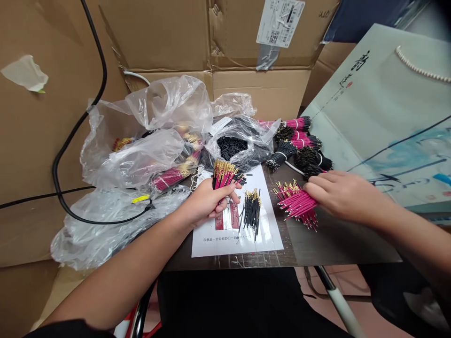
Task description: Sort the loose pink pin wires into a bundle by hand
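Note:
My left hand (207,199) is closed around a bunch of pink wires (223,176) whose gold terminals point up and away from me. At the right, my right hand (338,195) is closed at the edge of a loose pile of pink wires (298,204). A bit of pink wire shows above its fingers; how many wires it pinches is hidden. Between the hands, a small heap of black wires (252,211) with gold ends lies on a printed sheet (271,234). Behind my left hand, an opened plastic bag (262,148) holds many short black sleeves (231,148).
Tied bundles of pink and black wires (299,141) lie at the back right, beside a pale paper bag (394,108). Crumpled clear plastic bags (141,150) fill the left. Cardboard (158,37) walls the back, and a black cable (58,159) hangs at the left.

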